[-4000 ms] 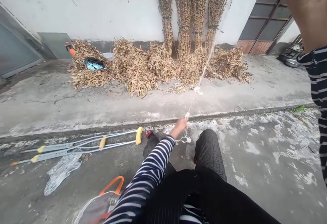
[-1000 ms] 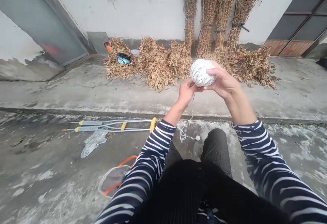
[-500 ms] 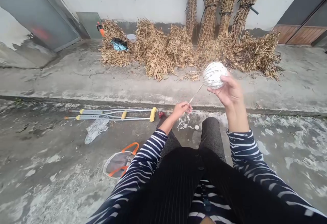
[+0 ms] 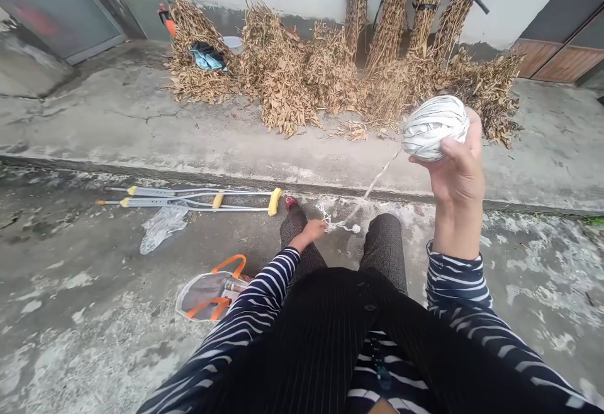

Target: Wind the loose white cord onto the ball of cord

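My right hand [image 4: 455,165] is raised in front of me, wrapped round a white ball of cord [image 4: 433,128]. From the ball a strand of white cord [image 4: 375,179] runs slanting down to my left hand [image 4: 313,231], which is closed low by my left knee. The strand looks pinched in those fingers, though they are small and partly turned away. On the ground between my legs lies a loose tangle of white cord [image 4: 336,223], with a small white clump [image 4: 355,229] at its end.
A pair of crutches [image 4: 198,202] lies at left, beside a crumpled clear plastic bag [image 4: 163,228]. Nearer is a bag with orange handles [image 4: 207,291]. Beyond the concrete step [image 4: 141,140], dried plant stalks [image 4: 283,80] line the wall, with tied bundles [image 4: 391,11] standing upright.
My right hand has moved right and nearer with the ball. My left hand has dropped down and left, so the strand between them is longer.
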Available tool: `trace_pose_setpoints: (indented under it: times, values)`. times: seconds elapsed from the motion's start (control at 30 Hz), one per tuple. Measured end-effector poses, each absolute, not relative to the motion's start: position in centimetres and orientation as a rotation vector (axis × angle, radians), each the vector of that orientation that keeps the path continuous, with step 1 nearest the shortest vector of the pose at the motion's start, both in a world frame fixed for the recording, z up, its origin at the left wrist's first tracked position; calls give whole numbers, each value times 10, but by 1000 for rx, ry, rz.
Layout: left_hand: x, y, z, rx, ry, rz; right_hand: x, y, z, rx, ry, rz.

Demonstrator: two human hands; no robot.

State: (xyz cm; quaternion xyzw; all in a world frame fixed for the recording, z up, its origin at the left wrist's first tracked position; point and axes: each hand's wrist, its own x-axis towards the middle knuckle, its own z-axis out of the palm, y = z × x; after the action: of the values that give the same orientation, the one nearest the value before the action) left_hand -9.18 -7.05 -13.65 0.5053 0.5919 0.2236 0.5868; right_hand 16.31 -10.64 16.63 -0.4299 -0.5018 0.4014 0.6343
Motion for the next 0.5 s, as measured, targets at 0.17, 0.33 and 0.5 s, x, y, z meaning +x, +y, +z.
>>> trace_pose_setpoints:
  times: [0.17, 0.33, 0.5]
  values:
    - [-64, -30, -64, 1376, 1289, 834, 152, -89, 151, -1034, -1235, 905]
    - [-5, 9, 20, 1543, 702, 1247, 143, -72, 127, -1060, -1217, 993]
    - [21, 8, 29, 1486, 730, 1260, 144, -73, 122, -1106, -1194, 1063]
